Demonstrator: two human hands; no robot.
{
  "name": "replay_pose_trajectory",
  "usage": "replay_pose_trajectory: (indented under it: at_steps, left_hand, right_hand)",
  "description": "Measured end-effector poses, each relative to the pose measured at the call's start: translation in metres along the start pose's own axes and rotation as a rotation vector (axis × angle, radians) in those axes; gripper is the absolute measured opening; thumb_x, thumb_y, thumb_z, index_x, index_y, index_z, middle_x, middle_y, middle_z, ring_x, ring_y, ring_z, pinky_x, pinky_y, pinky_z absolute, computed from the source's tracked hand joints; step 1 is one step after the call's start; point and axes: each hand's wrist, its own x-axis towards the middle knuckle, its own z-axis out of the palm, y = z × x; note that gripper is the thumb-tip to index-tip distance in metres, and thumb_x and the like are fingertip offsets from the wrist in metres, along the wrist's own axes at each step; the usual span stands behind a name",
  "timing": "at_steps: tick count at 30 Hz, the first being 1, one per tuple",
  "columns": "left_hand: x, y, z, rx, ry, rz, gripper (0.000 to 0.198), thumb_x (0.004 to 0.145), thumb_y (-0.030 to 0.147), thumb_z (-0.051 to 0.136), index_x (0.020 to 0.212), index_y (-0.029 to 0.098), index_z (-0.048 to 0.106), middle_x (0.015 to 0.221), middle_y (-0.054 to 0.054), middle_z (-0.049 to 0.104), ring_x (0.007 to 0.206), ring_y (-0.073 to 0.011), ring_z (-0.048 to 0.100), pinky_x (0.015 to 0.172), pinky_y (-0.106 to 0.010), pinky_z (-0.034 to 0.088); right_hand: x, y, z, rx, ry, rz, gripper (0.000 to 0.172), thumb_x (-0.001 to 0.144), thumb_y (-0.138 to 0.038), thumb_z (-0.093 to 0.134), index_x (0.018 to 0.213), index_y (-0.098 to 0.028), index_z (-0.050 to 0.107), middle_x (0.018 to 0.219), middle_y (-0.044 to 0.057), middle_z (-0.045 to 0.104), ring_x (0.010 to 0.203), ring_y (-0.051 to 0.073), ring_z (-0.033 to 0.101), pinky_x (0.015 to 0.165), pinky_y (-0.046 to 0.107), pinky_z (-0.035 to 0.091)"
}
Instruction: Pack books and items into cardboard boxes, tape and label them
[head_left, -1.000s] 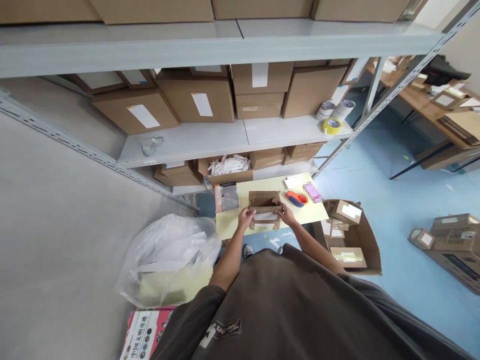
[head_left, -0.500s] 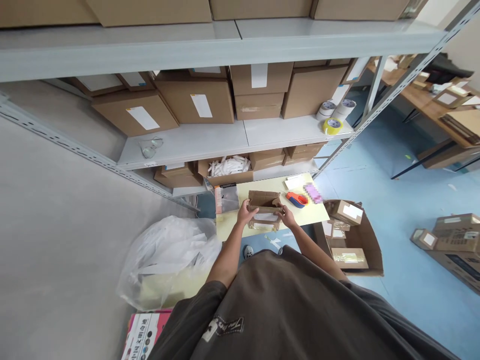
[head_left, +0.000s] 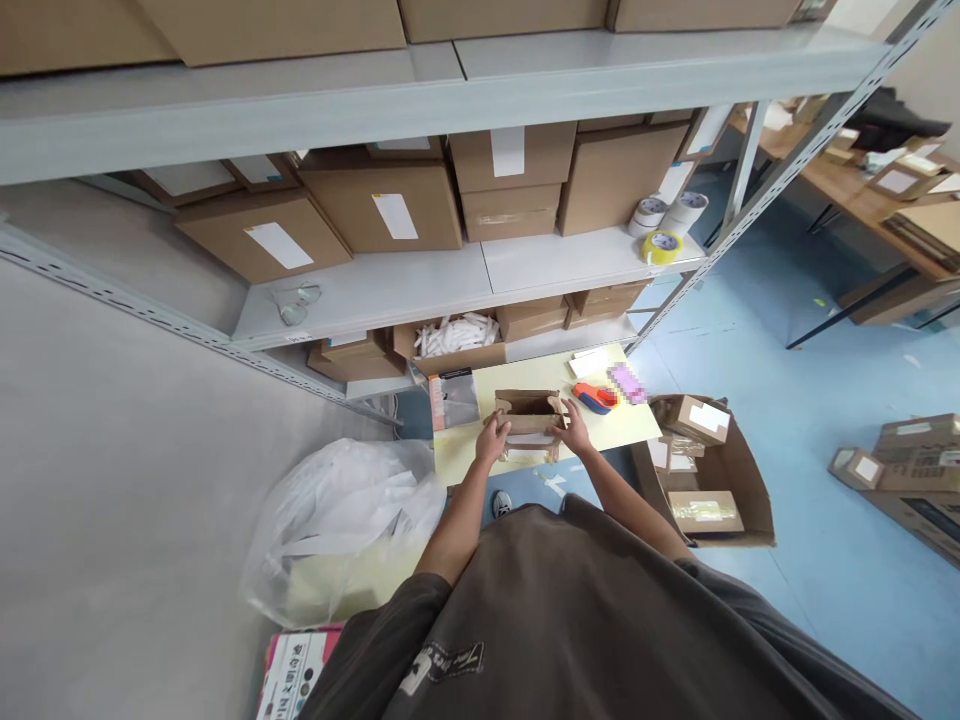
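A small cardboard box (head_left: 527, 424) with its top open and a white label on the near side sits at the front of the pale yellow table (head_left: 463, 452). My left hand (head_left: 492, 438) grips its left end, and my right hand (head_left: 573, 430) holds the right end with the thumb along the near edge. The inside of the box is dark, so its contents cannot be made out. To the right of the box lies an orange-and-blue tape dispenser (head_left: 595, 398). Left of it is a grey plastic packet (head_left: 457, 398) with an orange edge.
A grey shelf rack (head_left: 405, 285) with cardboard boxes and tape rolls (head_left: 661, 247) stands beyond the table. On the floor to the right is a large open carton (head_left: 756, 495) holding packed boxes. A plastic bag of white material (head_left: 349, 510) stands at the left.
My right hand has shifted its hold along the right end of the box, and my left hand has slipped slightly lower. The view has tilted a little.
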Motion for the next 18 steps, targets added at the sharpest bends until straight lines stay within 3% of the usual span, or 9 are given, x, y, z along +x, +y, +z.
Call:
replay_pose_trajectory:
  at_steps: [3,7,14,18]
  left_hand:
    - [-0.009,-0.005,0.002,-0.026,0.013,-0.048,0.066,0.096,0.058,0.071,0.154,0.029,0.06,0.144,-0.011,0.07,0.132,-0.0339,0.067,0.112,-0.043,0.051]
    - [-0.015,-0.009,0.006,-0.046,0.026,-0.048,0.058,0.099,0.045,0.067,0.154,0.027,0.06,0.147,-0.011,0.069,0.139,-0.0314,0.063,0.117,-0.043,0.047]
    - [-0.016,-0.015,0.016,-0.054,0.053,-0.069,0.065,0.102,0.04,0.061,0.163,0.023,0.048,0.159,-0.016,0.06,0.146,-0.0324,0.057,0.121,-0.045,0.044]
    - [-0.015,-0.016,0.016,-0.053,0.075,-0.071,0.079,0.099,0.04,0.065,0.171,0.026,0.035,0.169,-0.014,0.049,0.156,-0.0321,0.047,0.125,-0.045,0.041]
  right_hand:
    - [0.012,-0.006,-0.005,-0.062,-0.073,-0.036,0.107,0.069,-0.033,0.086,0.166,-0.03,0.043,0.176,0.013,0.037,0.143,0.039,0.059,0.116,0.055,0.053]
    - [0.024,-0.01,-0.008,-0.084,-0.147,-0.079,0.11,0.066,-0.023,0.085,0.167,-0.032,0.044,0.17,0.008,0.049,0.148,0.038,0.055,0.122,0.052,0.049]
    - [0.008,-0.001,0.008,-0.103,-0.057,-0.087,0.075,0.074,-0.02,0.071,0.148,-0.026,0.064,0.165,0.008,0.055,0.153,0.033,0.052,0.123,0.048,0.049]
    - [0.004,0.004,0.014,-0.085,0.012,-0.04,0.05,0.08,-0.026,0.065,0.13,-0.026,0.073,0.157,0.01,0.062,0.144,0.032,0.06,0.119,0.049,0.053]
